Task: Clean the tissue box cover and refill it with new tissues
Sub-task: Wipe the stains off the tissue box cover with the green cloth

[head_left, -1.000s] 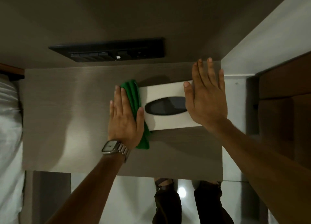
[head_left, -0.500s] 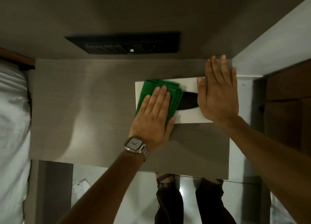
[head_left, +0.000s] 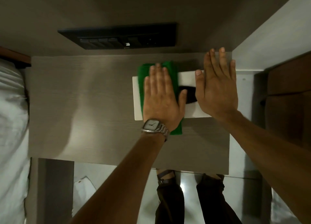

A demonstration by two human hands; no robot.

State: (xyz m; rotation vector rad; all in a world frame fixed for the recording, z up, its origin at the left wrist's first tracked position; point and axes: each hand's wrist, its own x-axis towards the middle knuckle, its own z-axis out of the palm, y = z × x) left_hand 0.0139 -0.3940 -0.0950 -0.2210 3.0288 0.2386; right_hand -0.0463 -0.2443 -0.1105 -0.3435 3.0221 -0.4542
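Observation:
A white tissue box cover (head_left: pixel 138 99) with a dark oval slot (head_left: pixel 189 96) lies on the grey bedside table (head_left: pixel 84 106), toward its right side. A folded green cloth (head_left: pixel 173 75) is spread over the cover's left half. My left hand (head_left: pixel 161 97), a watch on its wrist, presses flat on the cloth with fingers stretched out. My right hand (head_left: pixel 217 85) lies flat on the cover's right end, fingers extended toward the wall. The two hands hide most of the cover's top, and no tissues show in the slot.
A black switch panel (head_left: pixel 121 37) is set in the wall behind the table. A bed with white linen (head_left: pixel 11 122) lies at the left. A white ledge (head_left: pixel 269 38) and a brown wooden cabinet (head_left: pixel 289 92) stand at the right. My legs and the glossy floor (head_left: pixel 188 183) show below the table's front edge.
My left hand has slid the green cloth from the cover's left edge onto its top and turned it straight toward the wall. The right hand has stayed flat on the right end.

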